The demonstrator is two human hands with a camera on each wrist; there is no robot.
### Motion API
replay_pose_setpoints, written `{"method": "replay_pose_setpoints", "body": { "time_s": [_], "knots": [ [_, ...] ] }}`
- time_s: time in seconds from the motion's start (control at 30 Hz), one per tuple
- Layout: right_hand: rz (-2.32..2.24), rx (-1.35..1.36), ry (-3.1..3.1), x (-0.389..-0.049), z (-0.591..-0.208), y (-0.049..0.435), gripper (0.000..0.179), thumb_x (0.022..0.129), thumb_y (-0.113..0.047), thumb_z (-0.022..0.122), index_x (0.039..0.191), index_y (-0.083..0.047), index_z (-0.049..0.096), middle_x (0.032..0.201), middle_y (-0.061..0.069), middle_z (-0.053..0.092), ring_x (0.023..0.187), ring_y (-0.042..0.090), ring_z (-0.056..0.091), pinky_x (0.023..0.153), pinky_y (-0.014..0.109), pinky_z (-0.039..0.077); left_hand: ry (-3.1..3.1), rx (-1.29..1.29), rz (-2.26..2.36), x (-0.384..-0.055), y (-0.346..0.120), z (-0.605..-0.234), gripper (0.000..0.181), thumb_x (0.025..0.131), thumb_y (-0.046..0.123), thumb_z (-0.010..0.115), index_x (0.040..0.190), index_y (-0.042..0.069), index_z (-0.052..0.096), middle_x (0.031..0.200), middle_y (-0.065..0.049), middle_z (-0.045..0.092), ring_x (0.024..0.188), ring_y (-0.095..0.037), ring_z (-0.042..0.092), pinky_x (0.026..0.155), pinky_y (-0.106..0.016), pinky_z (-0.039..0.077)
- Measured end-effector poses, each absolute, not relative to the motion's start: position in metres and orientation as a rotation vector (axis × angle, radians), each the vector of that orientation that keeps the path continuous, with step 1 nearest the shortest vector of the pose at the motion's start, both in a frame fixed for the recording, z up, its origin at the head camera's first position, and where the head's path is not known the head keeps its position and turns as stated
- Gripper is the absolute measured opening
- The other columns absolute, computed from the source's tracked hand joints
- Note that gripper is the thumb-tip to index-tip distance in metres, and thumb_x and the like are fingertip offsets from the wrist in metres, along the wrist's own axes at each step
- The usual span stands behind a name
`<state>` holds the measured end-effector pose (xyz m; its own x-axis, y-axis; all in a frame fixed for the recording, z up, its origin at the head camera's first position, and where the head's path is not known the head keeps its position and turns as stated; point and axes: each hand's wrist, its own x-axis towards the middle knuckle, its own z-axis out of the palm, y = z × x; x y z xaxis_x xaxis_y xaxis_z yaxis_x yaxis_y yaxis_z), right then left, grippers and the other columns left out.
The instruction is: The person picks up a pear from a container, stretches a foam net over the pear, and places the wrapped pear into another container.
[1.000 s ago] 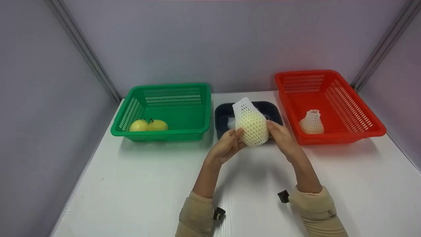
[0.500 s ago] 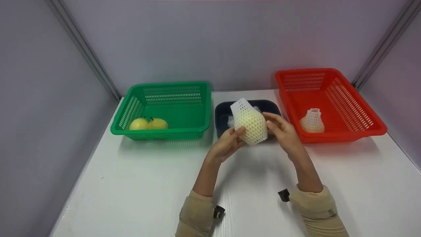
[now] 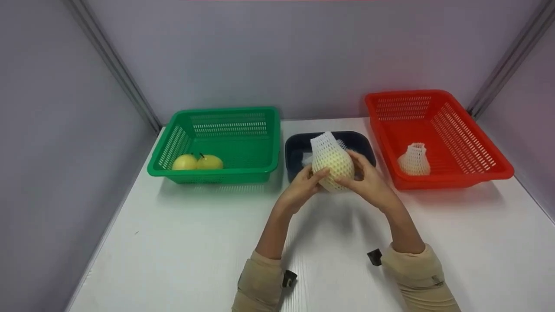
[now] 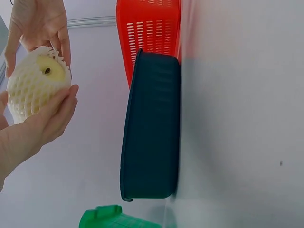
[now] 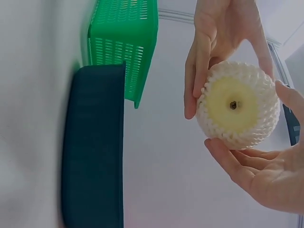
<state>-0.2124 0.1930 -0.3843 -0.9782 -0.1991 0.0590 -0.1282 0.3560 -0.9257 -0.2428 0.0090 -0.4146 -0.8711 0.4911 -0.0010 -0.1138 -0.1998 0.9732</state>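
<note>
A yellow pear [image 3: 336, 162] in a white foam net sleeve [image 3: 323, 143] is held up between both hands, above the front of a dark blue tray [image 3: 366, 149]. My left hand [image 3: 299, 190] grips its left side, thumb on the front. From the right, my right hand [image 3: 370, 184] holds it with the thumb in front and fingers behind. The right wrist view shows the pear's bare bottom [image 5: 232, 104] through the sleeve's open end. The sleeve's narrow end points up and away. Inside the tray lies white netting [image 3: 307, 159], partly hidden.
On the left a green basket [image 3: 234, 173] holds two yellow pears [image 3: 210, 162]. A red basket [image 3: 455, 180] on the right contains one white foam net sleeve [image 3: 415, 161]. All stand on a white table [image 3: 195, 251] before a grey back wall [image 3: 260, 56].
My right hand has shifted from the pear's right edge to a fuller hold, its thumb now across the front. The left hand keeps its grip. The sleeved pear has turned slightly more upright.
</note>
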Motion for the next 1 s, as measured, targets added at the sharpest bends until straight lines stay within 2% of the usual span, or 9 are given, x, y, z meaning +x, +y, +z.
{"method": "replay_pose_setpoints", "body": {
  "time_s": [0.17,0.37,0.67,0.87,1.0],
  "knots": [
    [-1.699,-0.324,2.51,-0.216,-0.385,0.194,0.087,0.08,-0.029,0.073,0.144,-0.008,0.019,0.14,0.015,0.031,0.119,0.032,0.039,0.095,0.043,0.037,1.799,0.393,2.084,-0.244,0.007,-0.413,0.069,0.088,0.029,0.064,0.14,0.002,0.028,0.123,-0.011,0.048,0.109,-0.021,0.051,0.09,-0.037,0.042],
    [-1.643,-0.34,2.49,-0.22,-0.39,0.204,0.092,0.077,-0.025,0.075,0.145,-0.007,0.015,0.137,0.017,0.031,0.117,0.032,0.037,0.095,0.044,0.036,1.973,0.409,1.945,-0.244,0.012,-0.415,0.072,0.083,0.034,0.069,0.139,0.006,0.033,0.123,-0.007,0.048,0.109,-0.018,0.05,0.089,-0.037,0.043],
    [-1.625,-0.391,2.429,-0.223,-0.391,0.225,0.093,0.076,-0.025,0.075,0.143,-0.007,0.013,0.137,0.014,0.027,0.12,0.032,0.032,0.094,0.045,0.038,2.003,0.503,1.905,-0.245,0.031,-0.41,0.069,0.081,0.024,0.072,0.136,0.006,0.036,0.116,-0.003,0.051,0.103,-0.014,0.052,0.084,-0.028,0.045],
    [-1.693,-0.345,2.44,-0.22,-0.388,0.237,0.085,0.078,-0.017,0.073,0.14,-0.001,0.017,0.133,0.017,0.03,0.117,0.033,0.032,0.093,0.048,0.038,1.954,0.472,1.949,-0.242,0.05,-0.413,0.071,0.082,0.025,0.071,0.139,0.008,0.033,0.118,0.0,0.05,0.101,-0.01,0.052,0.083,-0.025,0.045],
    [-1.713,-0.279,2.446,-0.217,-0.386,0.246,0.085,0.079,-0.016,0.073,0.139,0.001,0.016,0.132,0.02,0.03,0.117,0.033,0.032,0.097,0.049,0.033,1.909,0.433,2.018,-0.24,0.067,-0.419,0.071,0.082,0.025,0.07,0.139,0.007,0.032,0.119,0.0,0.051,0.102,-0.008,0.052,0.083,-0.024,0.044]
  ]
}}
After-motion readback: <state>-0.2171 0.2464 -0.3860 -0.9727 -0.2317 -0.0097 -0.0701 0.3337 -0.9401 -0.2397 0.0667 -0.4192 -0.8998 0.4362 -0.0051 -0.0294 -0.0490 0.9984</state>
